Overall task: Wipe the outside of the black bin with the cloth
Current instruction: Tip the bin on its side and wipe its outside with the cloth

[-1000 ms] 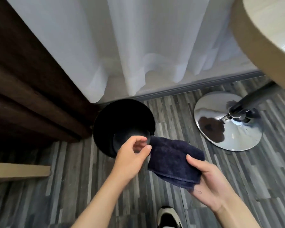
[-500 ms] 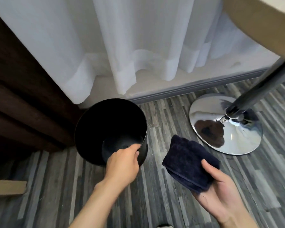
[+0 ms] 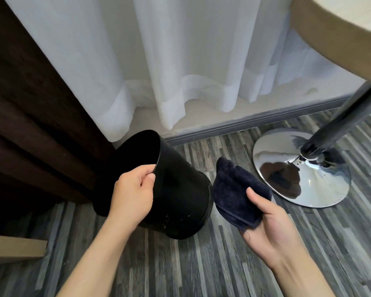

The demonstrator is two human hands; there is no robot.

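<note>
a: head view, centre of the frame: the black bin (image 3: 176, 196) is tipped now, mouth swung toward the upper left, side wall facing the camera. half a second ago it stood upright with its open mouth facing up at us.

b: who tipped it?

a: the left hand (image 3: 132, 196). it pinches the rim, thumb on the outside, fingers curled over the edge into the mouth. a second ago that hand was off the bin, pinching a corner of the cloth.

b: and the cloth?

a: the dark cloth (image 3: 236, 189) is bunched in the right hand (image 3: 268, 226), right of centre, thumb pressed on top, fingers cupped beneath. it sits just beside the bin's lower wall; whether it touches i cannot tell.

b: so no wiping yet?

a: my reading is none yet. the tilt exposes the outer wall, speckled with pale marks near the base, so the first stroke looks close.

b: anything around it?

a: a white curtain (image 3: 180, 61) hangs across the top, a chrome table base (image 3: 291, 183) sits at the right, a dark wooden panel (image 3: 30, 103) fills the left, striped grey floor (image 3: 201, 264) below.

b: risk?

a: the bin rests on its bottom edge, so a hard push could slide it.
</note>
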